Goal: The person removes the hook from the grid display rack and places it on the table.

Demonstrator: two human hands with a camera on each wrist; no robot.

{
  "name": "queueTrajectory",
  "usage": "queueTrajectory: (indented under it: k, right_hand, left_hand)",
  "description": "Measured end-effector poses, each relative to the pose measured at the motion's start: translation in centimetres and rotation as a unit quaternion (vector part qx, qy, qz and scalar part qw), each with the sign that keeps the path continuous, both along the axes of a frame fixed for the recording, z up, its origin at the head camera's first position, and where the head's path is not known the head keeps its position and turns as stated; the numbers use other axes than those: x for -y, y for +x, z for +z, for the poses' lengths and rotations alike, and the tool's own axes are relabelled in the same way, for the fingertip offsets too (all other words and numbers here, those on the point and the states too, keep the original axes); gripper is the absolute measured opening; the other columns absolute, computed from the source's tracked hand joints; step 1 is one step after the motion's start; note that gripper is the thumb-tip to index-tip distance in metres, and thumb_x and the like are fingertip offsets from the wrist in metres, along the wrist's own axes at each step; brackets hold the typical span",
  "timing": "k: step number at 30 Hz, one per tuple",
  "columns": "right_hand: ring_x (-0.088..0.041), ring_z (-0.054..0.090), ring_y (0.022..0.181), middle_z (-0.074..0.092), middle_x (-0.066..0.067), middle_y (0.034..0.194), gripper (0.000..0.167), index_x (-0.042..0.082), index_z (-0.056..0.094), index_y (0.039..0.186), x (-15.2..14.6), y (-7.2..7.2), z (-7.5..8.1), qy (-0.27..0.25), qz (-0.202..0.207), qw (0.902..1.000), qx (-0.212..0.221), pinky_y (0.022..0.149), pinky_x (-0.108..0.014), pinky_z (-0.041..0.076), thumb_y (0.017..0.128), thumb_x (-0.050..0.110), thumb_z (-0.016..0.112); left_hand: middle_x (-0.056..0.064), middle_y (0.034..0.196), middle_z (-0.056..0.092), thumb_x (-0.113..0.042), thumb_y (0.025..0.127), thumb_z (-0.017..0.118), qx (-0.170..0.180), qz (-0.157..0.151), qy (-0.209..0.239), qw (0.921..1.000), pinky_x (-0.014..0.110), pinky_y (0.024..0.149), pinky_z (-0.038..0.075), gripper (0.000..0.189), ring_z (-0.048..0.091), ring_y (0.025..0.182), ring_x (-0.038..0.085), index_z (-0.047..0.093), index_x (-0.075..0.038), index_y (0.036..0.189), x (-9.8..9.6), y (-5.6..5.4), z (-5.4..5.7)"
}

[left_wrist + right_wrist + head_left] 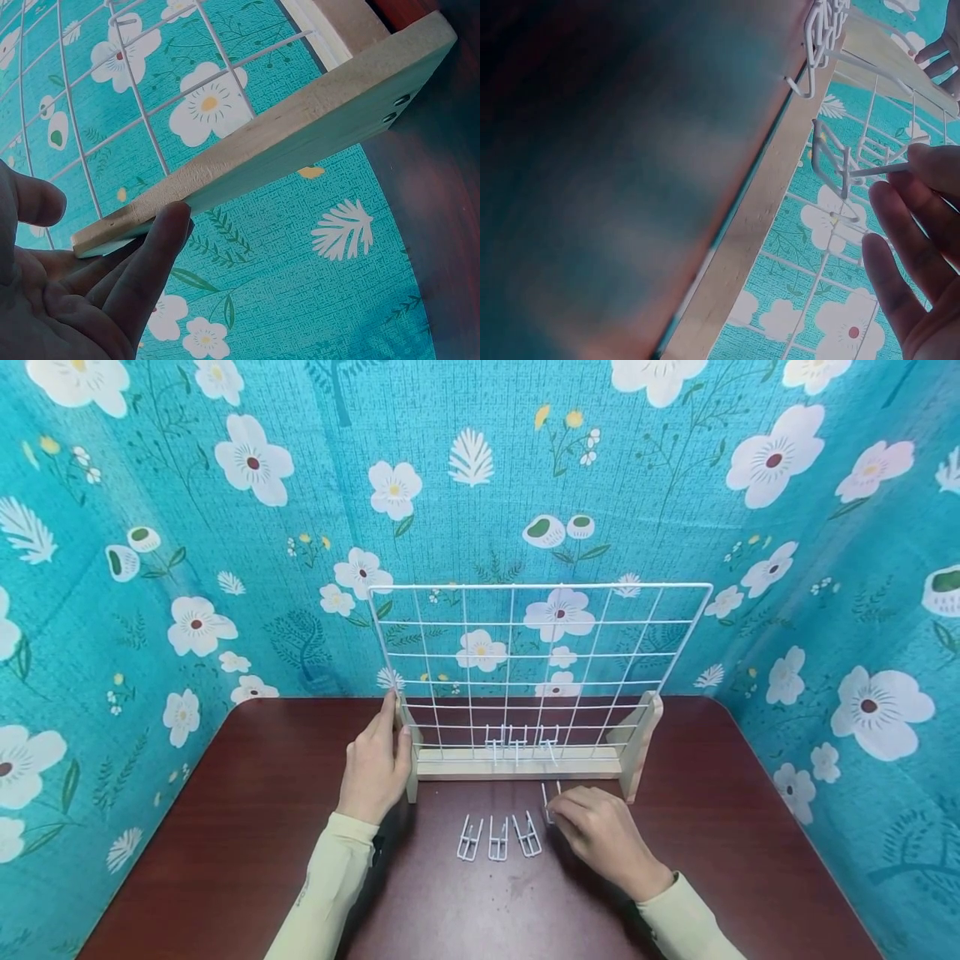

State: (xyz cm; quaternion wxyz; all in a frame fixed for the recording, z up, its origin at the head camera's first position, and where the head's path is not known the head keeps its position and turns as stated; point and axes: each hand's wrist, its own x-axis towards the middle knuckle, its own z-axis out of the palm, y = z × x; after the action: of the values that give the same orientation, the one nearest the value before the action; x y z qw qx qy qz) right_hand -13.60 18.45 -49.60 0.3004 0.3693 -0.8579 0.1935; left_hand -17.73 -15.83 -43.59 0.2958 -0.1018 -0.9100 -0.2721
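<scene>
A white wire grid panel [512, 655] stands upright in a wooden base with two side posts. My left hand [377, 764] is at the left wooden post [408, 743]; in the left wrist view, straight fingers [169, 225] touch its outer face while the thumb [45, 201] stands apart. With thumb and fingertips, my right hand [600, 831] pinches a white wire hook [845, 169], held low in front of the grid. Three similar wire hooks [550, 740] hang on the grid's lower rows. Three more hooks [498, 839] lie in a row on the table, left of my right hand.
The dark red-brown table [262, 827] carries the stand near its back edge. A wooden crossbar [517, 768] joins the two posts, with the right post [643, 747] beyond my right hand. Blue-green flowered cloth [300, 510] surrounds the back and sides.
</scene>
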Motion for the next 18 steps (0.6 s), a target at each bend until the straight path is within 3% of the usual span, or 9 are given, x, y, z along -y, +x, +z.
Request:
queueTrajectory:
  k: [18]
  right_hand:
    - [-0.006, 0.067, 0.07, 0.072, 0.011, 0.077, 0.021, 0.018, 0.079, 0.084, 0.14, 0.07, -0.51, 0.024, -0.036, 0.9977, 0.052, 0.065, -0.03, 0.054, 0.071, 0.006, 0.091]
  left_hand:
    - [0.023, 0.133, 0.069, -0.016, 0.104, 0.057, 0.005, 0.0, -0.003, 1.0, 0.06, 0.088, 0.06, 0.056, 0.074, 0.108, 0.043, 0.044, -0.002, 0.156, -0.01, 0.09, 0.1]
